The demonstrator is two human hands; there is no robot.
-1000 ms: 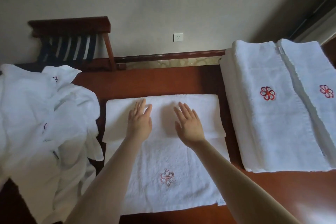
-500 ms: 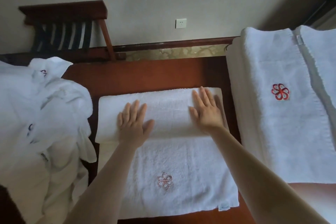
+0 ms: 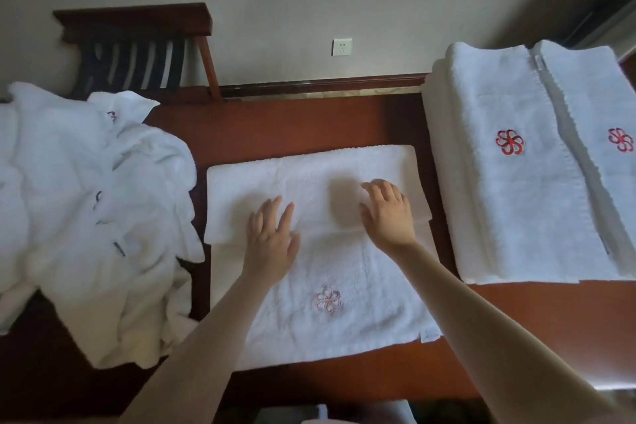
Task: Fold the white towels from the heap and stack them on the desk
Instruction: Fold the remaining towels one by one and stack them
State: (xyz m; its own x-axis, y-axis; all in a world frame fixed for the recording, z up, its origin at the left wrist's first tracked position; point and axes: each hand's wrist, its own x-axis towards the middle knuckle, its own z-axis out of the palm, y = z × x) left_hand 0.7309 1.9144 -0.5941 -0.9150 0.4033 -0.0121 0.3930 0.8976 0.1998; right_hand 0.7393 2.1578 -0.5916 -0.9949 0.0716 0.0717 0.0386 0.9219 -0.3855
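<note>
Towel point(image 3: 330, 303) at middle of desk point(image 3: 309, 124), near front edge: far part folded over, further folds left. Left hand point(image 3: 272, 241) flat, fingers spread, pressing fold edge; right hand point(image 3: 387, 213) on flap, fingers loosely bent, gripping nothing. Folded stack point(image 3: 509, 200) at right edge. Heap point(image 3: 86, 210) at left edge unfolded; task judged roughly midway

A: Right hand point(image 3: 387, 213): from the centre of the flap point(image 3: 309, 182) it has shifted toward 3 o'clock. Its fingers, flat before, now look slightly bent.
B: Left hand point(image 3: 272, 241): drawn back toward 6 o'clock, palm now across the flap's near edge rather than wholly on it.
</note>
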